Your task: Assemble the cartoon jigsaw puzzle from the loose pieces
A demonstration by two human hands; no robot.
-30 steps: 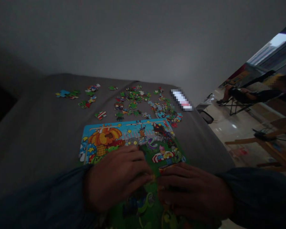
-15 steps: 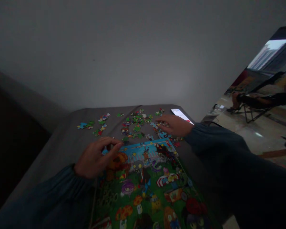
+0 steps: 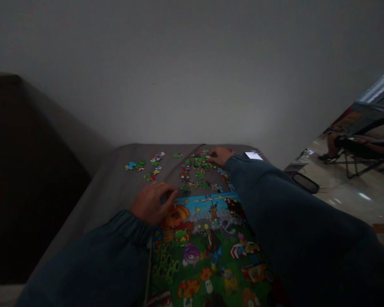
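Left hand (image 3: 152, 202) lies curled on the puzzle board's (image 3: 208, 256) far-left corner; right hand (image 3: 220, 156) pinches among loose pieces (image 3: 196, 170).

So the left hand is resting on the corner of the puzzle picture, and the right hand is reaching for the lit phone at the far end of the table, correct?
Not quite. The head view shows the right hand on the loose puzzle pieces, not the lit phone, which lies apart to its right. The left hand does rest on the puzzle picture corner.

My right hand (image 3: 220, 155) reached further out from the puzzle board (image 3: 208, 251) to the loose pieces (image 3: 196, 170) near the table's far edge, while my left hand (image 3: 152, 202) slid to the board's far left corner.
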